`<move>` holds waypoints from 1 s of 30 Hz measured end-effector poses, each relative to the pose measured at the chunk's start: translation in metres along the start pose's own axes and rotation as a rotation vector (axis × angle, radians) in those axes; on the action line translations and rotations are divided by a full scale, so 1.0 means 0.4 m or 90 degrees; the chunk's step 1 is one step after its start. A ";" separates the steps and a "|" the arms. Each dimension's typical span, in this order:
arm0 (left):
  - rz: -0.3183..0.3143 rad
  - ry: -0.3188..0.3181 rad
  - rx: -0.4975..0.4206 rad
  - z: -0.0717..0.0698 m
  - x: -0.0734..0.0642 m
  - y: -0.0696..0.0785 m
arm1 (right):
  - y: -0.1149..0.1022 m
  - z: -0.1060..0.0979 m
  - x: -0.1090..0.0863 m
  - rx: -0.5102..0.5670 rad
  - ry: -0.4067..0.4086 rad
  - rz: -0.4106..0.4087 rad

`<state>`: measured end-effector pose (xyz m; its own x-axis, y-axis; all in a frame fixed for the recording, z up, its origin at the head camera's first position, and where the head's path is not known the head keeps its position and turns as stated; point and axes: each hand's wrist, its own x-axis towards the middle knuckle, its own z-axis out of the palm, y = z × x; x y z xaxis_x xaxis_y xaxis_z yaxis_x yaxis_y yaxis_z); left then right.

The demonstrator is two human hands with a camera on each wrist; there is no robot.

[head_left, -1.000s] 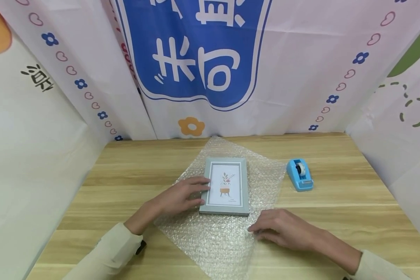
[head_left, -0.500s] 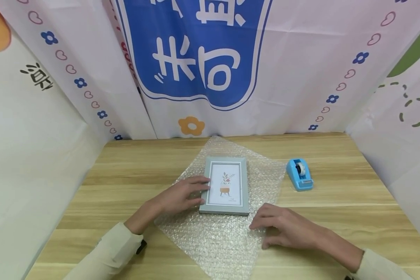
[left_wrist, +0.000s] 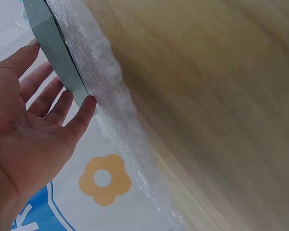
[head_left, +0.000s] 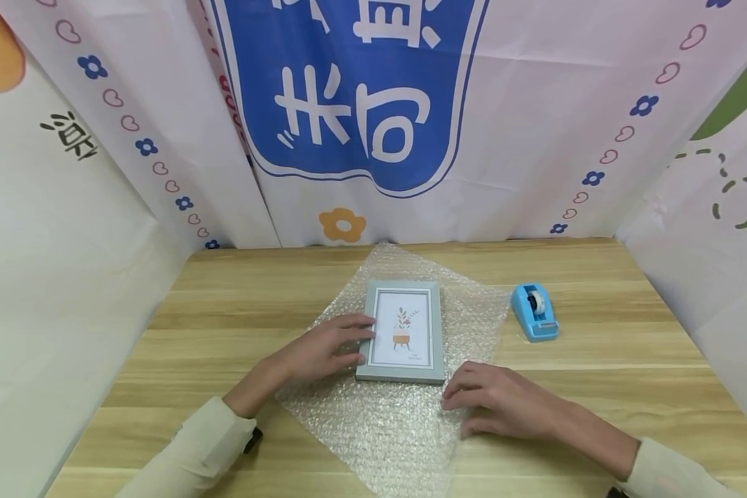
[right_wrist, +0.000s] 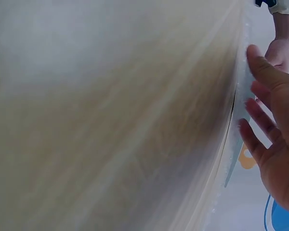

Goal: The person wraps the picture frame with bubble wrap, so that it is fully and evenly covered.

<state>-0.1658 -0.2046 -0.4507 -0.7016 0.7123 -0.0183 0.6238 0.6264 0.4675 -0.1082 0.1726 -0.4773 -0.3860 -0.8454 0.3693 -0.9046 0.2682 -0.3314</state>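
A grey-green picture frame with a potted-plant print lies face up on a sheet of clear bubble wrap. My left hand rests with spread fingers on the frame's left side. In the left wrist view that hand has its fingertips against the frame's edge, and the bubble wrap runs underneath. Below the frame's lower right corner, my right hand is at the bubble wrap's right edge. The right wrist view shows this hand with loosely spread fingers beside the wrap, pinching nothing visible.
A blue tape dispenser with a roll of tape stands right of the bubble wrap. Printed cloth walls close off the back and both sides of the wooden table.
My right hand has shifted slightly up, and its thumb has spread away from the fingers. The left hand and the picture frame stay in place.
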 end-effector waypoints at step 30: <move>-0.010 -0.001 -0.015 0.003 -0.002 -0.001 | -0.011 -0.010 0.017 0.145 0.041 0.105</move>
<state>-0.1651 -0.2050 -0.4521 -0.7106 0.7031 -0.0270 0.6045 0.6296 0.4880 -0.1078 0.1674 -0.4698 -0.5413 -0.7664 0.3458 -0.7675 0.2824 -0.5756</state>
